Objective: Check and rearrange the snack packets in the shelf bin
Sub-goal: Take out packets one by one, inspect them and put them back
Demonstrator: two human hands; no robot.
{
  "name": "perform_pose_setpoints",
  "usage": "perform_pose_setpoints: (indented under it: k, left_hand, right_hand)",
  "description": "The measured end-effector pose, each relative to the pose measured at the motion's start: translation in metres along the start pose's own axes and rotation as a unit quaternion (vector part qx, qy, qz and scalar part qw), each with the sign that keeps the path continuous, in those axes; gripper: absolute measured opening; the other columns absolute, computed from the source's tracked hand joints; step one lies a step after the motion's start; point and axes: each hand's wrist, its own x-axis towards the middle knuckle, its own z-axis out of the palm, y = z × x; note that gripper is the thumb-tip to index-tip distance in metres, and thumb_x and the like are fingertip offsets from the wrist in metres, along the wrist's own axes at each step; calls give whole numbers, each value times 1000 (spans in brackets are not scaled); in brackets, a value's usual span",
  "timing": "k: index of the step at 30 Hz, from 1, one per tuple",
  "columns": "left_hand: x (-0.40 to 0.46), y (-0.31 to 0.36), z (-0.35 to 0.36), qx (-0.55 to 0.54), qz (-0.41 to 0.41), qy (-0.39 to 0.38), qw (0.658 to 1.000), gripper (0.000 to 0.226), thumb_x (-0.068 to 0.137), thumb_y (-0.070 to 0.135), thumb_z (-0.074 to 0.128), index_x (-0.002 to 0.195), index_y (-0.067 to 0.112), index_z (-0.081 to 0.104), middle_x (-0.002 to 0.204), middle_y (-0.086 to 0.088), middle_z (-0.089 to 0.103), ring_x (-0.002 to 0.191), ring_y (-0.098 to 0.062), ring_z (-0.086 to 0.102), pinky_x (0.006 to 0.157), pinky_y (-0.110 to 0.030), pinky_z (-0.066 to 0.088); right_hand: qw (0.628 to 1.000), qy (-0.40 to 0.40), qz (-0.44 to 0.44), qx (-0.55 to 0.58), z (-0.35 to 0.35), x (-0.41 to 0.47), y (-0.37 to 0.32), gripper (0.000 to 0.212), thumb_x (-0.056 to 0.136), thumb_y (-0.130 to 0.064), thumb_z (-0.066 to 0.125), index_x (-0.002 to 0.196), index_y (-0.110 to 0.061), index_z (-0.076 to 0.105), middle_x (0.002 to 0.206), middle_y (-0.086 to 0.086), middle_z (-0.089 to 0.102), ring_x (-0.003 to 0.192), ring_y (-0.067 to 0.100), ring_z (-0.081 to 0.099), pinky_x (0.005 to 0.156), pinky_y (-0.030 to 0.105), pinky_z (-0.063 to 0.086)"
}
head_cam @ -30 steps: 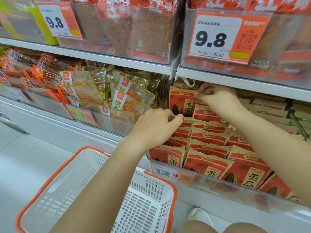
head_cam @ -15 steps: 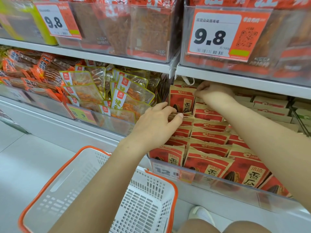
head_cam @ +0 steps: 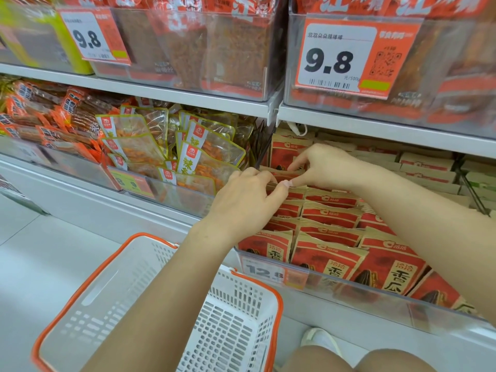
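Store shelving surrounds us; the red seed packets (head_cam: pixel 331 216) stand in rows in the clear shelf bin (head_cam: pixel 349 288). Our left hand (head_cam: pixel 247 202) pinches one packet's top edge, and our right hand (head_cam: pixel 319 165) pinches another behind, likely to square the row upright.
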Motion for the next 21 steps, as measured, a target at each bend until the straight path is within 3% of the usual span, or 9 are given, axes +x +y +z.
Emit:
perform_pose_setpoints:
  k: [2,4,6,8,13,16,18,19,21]
  left_hand:
    - [0,1,0,0,0,1,1000,48,102,52,34,128,23,60,125,-3,55,124,-24,41,86,-32,34]
    - [0,1,0,0,-3,2,1000,47,102,52,34,128,24,60,125,-2,56,124,-23,41,86,-32,35]
    - [-1,1,-1,6,-2,5,1000,46,102,53,35,128,25,60,126,-1,56,124,-22,41,87,-33,36]
    - [-1,1,-2,10,2,11,1000,46,102,53,35,129,27,60,129,1,56,126,-21,40,85,-32,35]
    - [-7,-3,-5,4,15,7,1000,50,102,53,33,141,27,51,144,4,50,135,-21,36,102,-37,38]
    - [-13,-6,-7,-3,21,20,1000,51,102,53,35,142,26,51,145,5,48,136,-22,37,108,-40,37]
    - [-18,-7,-11,-15,15,55,998,48,101,51,38,139,24,53,141,4,52,132,-23,41,105,-40,39]
    - [-22,-7,-14,-24,6,76,997,47,101,50,40,137,23,54,138,2,54,129,-23,44,103,-40,40]
    - [-29,-6,-22,-57,-22,124,990,42,101,48,43,131,23,56,131,2,58,122,-22,49,97,-39,43]
  right_hand:
    - [1000,-3,10,-9,5,6,3,41,84,-38,70,121,-19,65,121,0,63,98,15,54,77,26,38]
    - [1000,14,20,-2,10,8,4,35,88,-36,66,119,-19,67,98,-2,61,87,15,50,73,27,36]
    - [999,35,24,-1,13,8,5,28,92,-36,61,113,-21,70,90,-3,57,95,22,54,82,32,41]
    - [999,49,21,6,12,5,6,25,93,-36,60,110,-23,72,100,1,66,107,26,56,96,39,42]
    - [995,97,-1,21,1,-15,1,23,94,-34,58,112,-27,71,108,0,72,100,22,62,86,33,48]
    - [990,137,-24,11,-4,-33,-4,22,95,-34,56,112,-34,70,74,-8,70,69,13,58,71,29,41]
    - [985,167,-32,14,-8,-44,-7,22,96,-33,55,113,-35,70,46,-16,49,49,4,43,64,27,35]
    - [983,181,-38,15,-10,-50,-10,23,96,-33,55,113,-35,70,43,-18,45,48,4,41,63,27,35]
    - [977,204,-60,16,-16,-64,-17,23,96,-34,55,113,-35,70,57,-16,59,57,9,48,65,29,39]
